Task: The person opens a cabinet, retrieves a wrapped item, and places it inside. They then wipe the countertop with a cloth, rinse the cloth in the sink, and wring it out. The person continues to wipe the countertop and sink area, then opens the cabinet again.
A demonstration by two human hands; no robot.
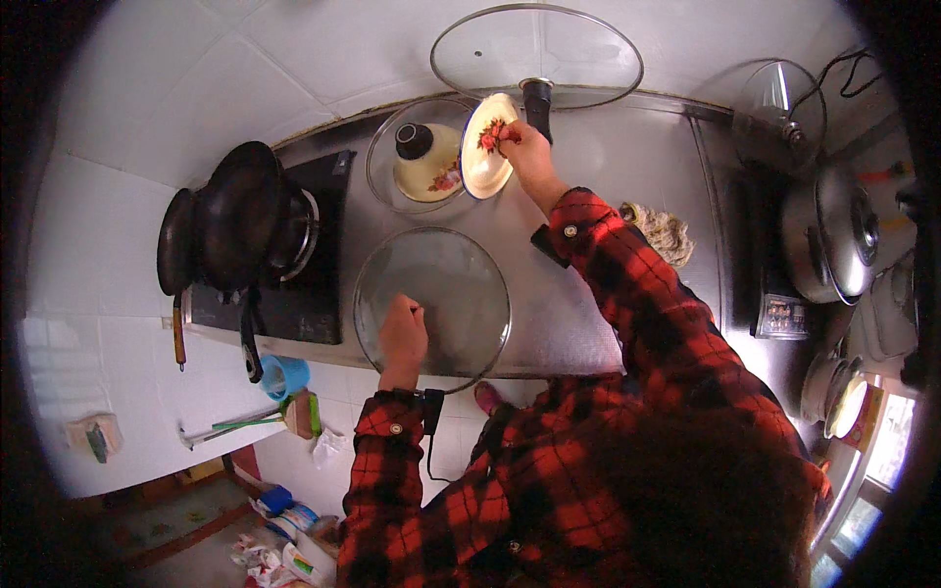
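My left hand (403, 334) is closed over a round glass lid (470, 294) with a metal rim, at the counter's front edge; its knob is hidden by my fingers. My right hand (531, 158) pinches a tilted cream enamel lid or dish (481, 165) with red printed flowers and a dark rim. Just left of that, a cream enamel lid (430, 173) with a black knob (414, 140) sits within the outline of another glass lid (378, 176). Behind my right hand, a larger glass lid (588, 51) with a black handle (539, 110) leans on the wall.
Two dark pans (239, 213) stand on the gas hob (316, 294) at left, their handles jutting past the counter (566, 323). A crumpled cloth (662, 231) lies beside my right sleeve. At right are a lidded metal pot (823, 235) and another glass lid (750, 117).
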